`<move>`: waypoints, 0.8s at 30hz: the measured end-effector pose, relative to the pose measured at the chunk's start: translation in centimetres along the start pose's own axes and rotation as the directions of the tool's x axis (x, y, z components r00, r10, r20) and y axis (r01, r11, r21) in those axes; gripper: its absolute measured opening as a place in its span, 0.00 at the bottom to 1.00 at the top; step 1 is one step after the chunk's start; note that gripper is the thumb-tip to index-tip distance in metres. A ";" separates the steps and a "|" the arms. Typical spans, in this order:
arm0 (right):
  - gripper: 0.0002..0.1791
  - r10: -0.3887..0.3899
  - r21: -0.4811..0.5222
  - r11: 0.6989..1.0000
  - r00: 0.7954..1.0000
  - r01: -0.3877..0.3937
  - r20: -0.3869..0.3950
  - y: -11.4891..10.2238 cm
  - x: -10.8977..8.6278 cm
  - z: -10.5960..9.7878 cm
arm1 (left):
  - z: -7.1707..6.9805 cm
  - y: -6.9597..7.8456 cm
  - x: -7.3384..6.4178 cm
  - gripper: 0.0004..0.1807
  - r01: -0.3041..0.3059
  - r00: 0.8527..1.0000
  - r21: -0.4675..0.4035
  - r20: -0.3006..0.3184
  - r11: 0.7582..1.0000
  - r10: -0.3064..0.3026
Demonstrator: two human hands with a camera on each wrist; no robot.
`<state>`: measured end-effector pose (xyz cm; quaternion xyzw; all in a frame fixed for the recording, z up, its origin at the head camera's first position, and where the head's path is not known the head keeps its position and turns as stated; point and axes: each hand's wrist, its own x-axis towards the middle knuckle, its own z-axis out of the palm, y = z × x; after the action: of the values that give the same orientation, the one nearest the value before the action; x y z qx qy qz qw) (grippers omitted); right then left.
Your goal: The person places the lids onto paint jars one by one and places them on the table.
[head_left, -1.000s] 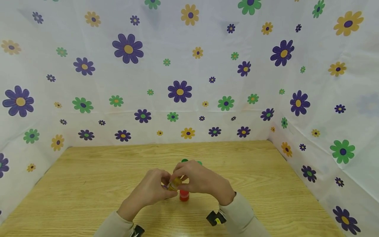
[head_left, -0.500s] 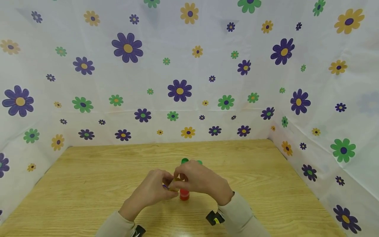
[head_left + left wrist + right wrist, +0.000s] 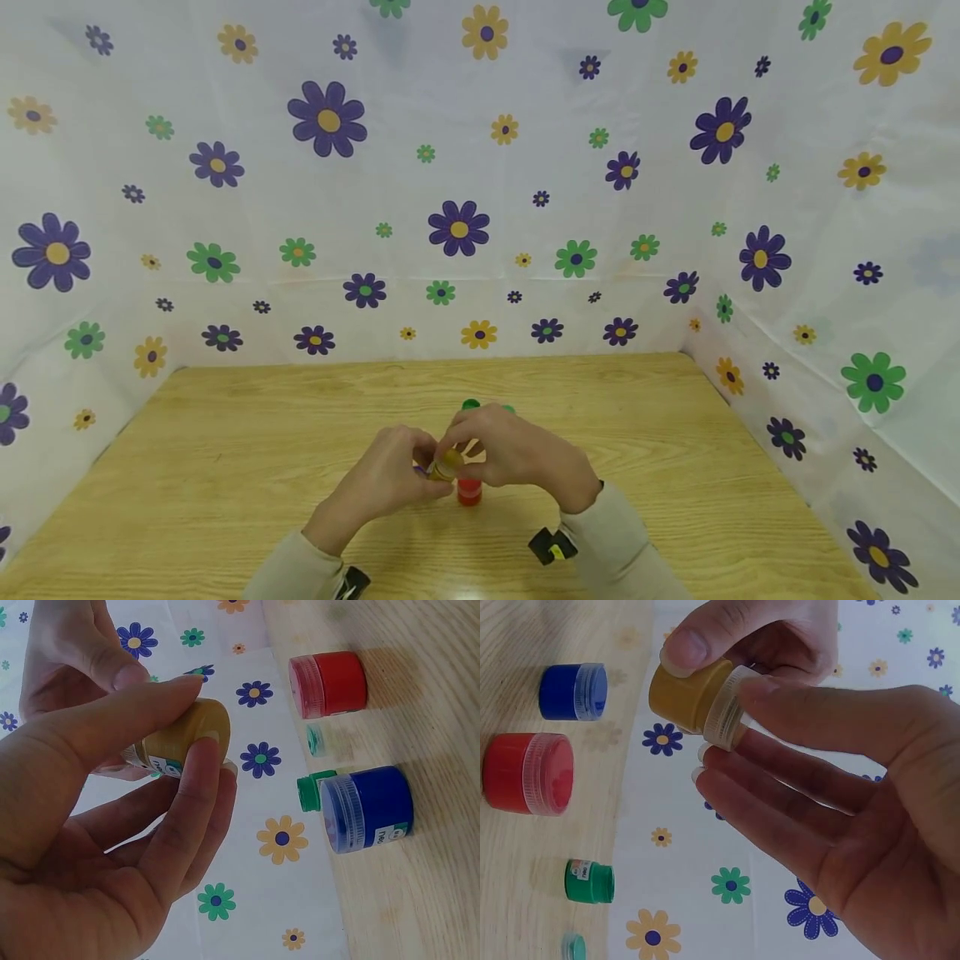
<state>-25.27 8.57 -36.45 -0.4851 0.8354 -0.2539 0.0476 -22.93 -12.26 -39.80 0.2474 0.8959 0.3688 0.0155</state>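
Over the table, my left hand [image 3: 378, 479] holds a small mustard-yellow paint jar [image 3: 681, 696], thumb on one side and fingertips on the other. The jar lies tilted in the grip, its clear ribbed lid [image 3: 724, 712] towards my right hand [image 3: 517, 450]. That hand pinches the lid at its rim between thumb and fingers, seen closest in the right wrist view. The lid sits on the jar's mouth. Below and beyond the hands stands a red paint jar [image 3: 469, 493], partly covered by the right hand in the head view.
A blue paint jar [image 3: 386, 806] with a clear lid stands on the wooden table [image 3: 262, 433] near the red one. A smaller green jar [image 3: 590, 881] stands lidless, with a green-stained cap [image 3: 575, 947] beside it. Flower-printed sheeting [image 3: 405, 183] encloses the table's back and sides.
The right hand's fingers closed over the jar's lid half a second ago, then shifted so that the lid shows again. The left hand keeps its grip on the jar in nearly the same place.
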 end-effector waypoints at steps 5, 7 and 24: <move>0.10 0.028 -0.003 1.000 1.000 -0.028 -0.003 0.1 0.1 0.2 | 0.1 0.1 0.1 0.09 0.001 1.000 -0.014 0.012 1.000 -0.001; 0.10 0.048 -0.016 0.999 0.999 -0.048 -0.009 0.1 0.1 0.3 | 0.1 0.1 0.1 0.09 -0.002 1.000 -0.022 0.016 1.000 0.002; 0.14 0.102 -0.023 0.994 0.994 -0.103 -0.031 -0.1 0.0 0.3 | 0.1 0.0 -0.1 0.06 -0.023 1.000 -0.035 0.011 0.999 0.024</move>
<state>-25.13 8.47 -36.64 -0.4382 0.8629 -0.2481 0.0422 -22.83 -12.22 -39.89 0.2598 0.8863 0.3829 0.0208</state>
